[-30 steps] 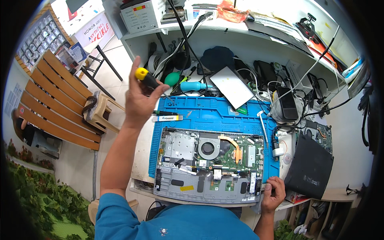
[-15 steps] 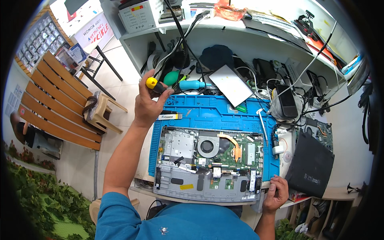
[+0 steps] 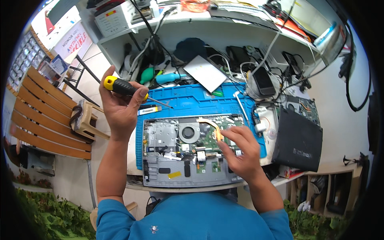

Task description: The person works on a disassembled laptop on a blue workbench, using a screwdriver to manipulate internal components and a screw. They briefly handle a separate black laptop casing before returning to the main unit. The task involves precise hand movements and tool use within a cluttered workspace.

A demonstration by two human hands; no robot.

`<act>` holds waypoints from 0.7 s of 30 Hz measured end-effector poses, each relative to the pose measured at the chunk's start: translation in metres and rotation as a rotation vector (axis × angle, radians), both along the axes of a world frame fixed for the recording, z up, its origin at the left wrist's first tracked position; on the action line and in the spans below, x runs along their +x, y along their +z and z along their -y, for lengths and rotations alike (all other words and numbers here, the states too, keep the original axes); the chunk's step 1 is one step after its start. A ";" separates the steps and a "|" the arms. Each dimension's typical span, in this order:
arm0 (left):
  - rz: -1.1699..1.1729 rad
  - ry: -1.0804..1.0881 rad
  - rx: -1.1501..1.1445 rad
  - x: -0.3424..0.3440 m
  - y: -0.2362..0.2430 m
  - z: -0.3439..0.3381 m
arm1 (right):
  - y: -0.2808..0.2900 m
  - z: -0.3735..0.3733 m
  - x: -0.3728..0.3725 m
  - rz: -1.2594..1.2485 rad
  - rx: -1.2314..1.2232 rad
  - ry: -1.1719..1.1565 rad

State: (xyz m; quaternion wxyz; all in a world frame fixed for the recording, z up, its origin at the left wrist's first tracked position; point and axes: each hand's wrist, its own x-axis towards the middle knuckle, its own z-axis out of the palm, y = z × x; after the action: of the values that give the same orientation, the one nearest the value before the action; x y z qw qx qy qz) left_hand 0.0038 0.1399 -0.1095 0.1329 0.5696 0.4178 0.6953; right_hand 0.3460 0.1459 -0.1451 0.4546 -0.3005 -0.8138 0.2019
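My left hand (image 3: 121, 114) is raised over the left side of the bench, its fingers closed around a screwdriver (image 3: 125, 87). The tool has a yellow and black handle, and its thin metal shaft points right and slightly down, tip above the blue mat (image 3: 188, 102). Below the mat's middle lies an opened laptop base (image 3: 160, 134) with its fan (image 3: 189, 133), green circuit board and copper heat pipe (image 3: 209, 121) exposed. Over its right part hovers my right hand (image 3: 246, 154), thumb and forefinger apart near the heat pipe's end. That hand covers part of the board.
Beside the mat on the right lie a black panel (image 3: 298, 140) and another circuit board (image 3: 306, 105). A white flat box (image 3: 205, 73), a light-blue tool (image 3: 169, 78), a green bulb blower (image 3: 147, 75), a phone (image 3: 264, 82) and tangled cables crowd the back. A white brush (image 3: 241, 107) rests on the mat.
My right hand has moved from the bench's front right edge up over the laptop. My left hand has turned, bringing the screwdriver's shaft into sight. The whole view has shifted.
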 end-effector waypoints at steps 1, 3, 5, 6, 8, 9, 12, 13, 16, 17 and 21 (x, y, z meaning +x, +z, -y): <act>0.002 -0.034 0.000 0.007 0.003 0.004 | 0.001 -0.003 -0.010 0.011 -0.018 0.046; 0.026 -0.089 -0.005 0.022 0.009 0.011 | 0.001 -0.009 -0.024 0.046 -0.043 0.078; -0.018 -0.152 -0.026 0.033 0.014 0.020 | -0.004 -0.015 -0.034 0.045 -0.010 0.101; -0.012 -0.169 -0.037 0.039 0.017 0.023 | -0.005 -0.017 -0.037 0.053 -0.040 0.114; -0.007 -0.193 -0.050 0.048 0.019 0.028 | -0.006 -0.016 -0.039 0.060 -0.086 0.129; -0.009 -0.200 -0.052 0.053 0.019 0.030 | -0.006 -0.015 -0.040 0.060 -0.100 0.131; 0.016 -0.214 -0.075 0.065 0.020 0.035 | -0.011 -0.012 -0.039 0.048 -0.160 0.149; 0.029 -0.218 -0.085 0.067 0.020 0.037 | -0.013 -0.011 -0.039 0.042 -0.183 0.158; -0.005 -0.198 -0.048 0.070 0.019 0.039 | -0.020 -0.010 -0.036 -0.078 -0.304 0.198; 0.006 -0.198 -0.036 0.072 0.019 0.040 | -0.020 -0.009 -0.034 -0.110 -0.377 0.219; 0.013 -0.217 0.018 0.070 0.023 0.044 | -0.023 -0.003 -0.029 -0.211 -0.536 0.269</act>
State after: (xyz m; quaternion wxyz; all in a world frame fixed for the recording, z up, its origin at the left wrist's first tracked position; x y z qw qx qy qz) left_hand 0.0734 0.0955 -0.0863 0.2051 0.6081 0.3465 0.6842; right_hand 0.3167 0.1494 -0.1681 0.4105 -0.2767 -0.7122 0.4976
